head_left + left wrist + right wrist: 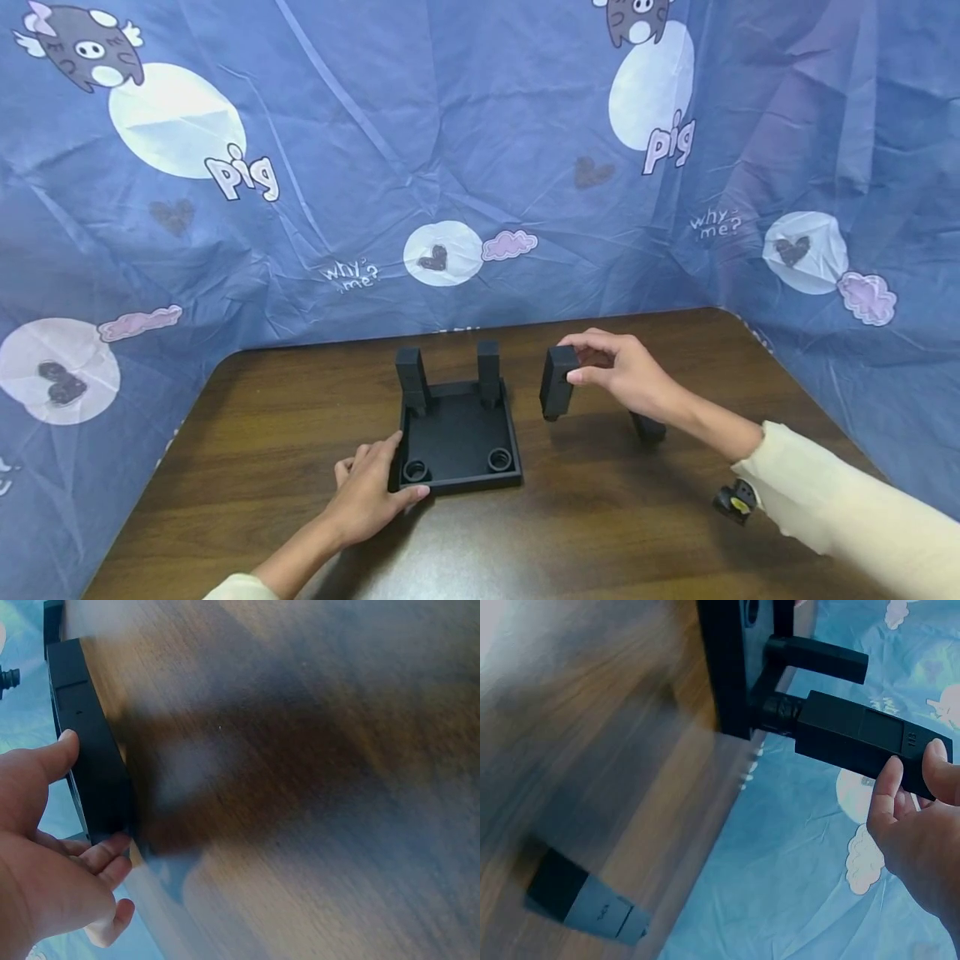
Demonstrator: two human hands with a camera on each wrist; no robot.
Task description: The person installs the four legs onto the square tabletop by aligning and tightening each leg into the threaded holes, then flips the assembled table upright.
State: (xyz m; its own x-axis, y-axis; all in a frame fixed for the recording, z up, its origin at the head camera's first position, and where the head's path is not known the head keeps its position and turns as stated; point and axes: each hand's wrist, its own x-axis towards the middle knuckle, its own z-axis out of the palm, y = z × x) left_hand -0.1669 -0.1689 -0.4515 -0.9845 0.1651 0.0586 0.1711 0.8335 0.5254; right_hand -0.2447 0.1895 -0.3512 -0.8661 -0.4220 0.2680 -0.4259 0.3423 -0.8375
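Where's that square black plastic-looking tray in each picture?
Head: the square black plastic-looking tray is just below the middle.
Left wrist: the tray is at the upper left, seen from its side.
Right wrist: the tray is at the top middle, cut off by the top edge.
Shared landmark: the brown wooden table shows in all three.
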